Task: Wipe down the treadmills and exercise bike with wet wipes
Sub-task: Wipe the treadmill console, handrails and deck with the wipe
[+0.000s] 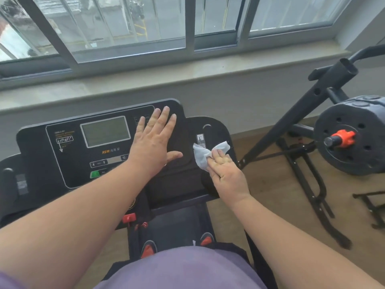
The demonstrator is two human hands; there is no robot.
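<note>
Purple fabric of the person's shirt (187,268) fills the nearest edge, just below the black treadmill console (37,142), which serves as the landmark. Under the console's near edge sits a red safety clip (129,218), and further down two orange-toed shoes (148,250) show on the dark belt. On the console's right wing, the right hand (226,174) presses a crumpled white wet wipe (203,154) flat against the surface, fingers straight and close together on top of the wipe, which spreads out beyond the fingertips beside a small white sticker (201,140). Near the console's centre the left hand (154,142) lies palm down, fingers straight and slightly spread, thumb out to the side, just right of the grey rectangular display screen (105,131). Right of the console, on the wooden floor, stand a black metal frame (291,132) and a dark barbell weight with an orange collar (343,138). Beyond the console run a pale window sill (187,74) and sliding glass windows (129,24).
</note>
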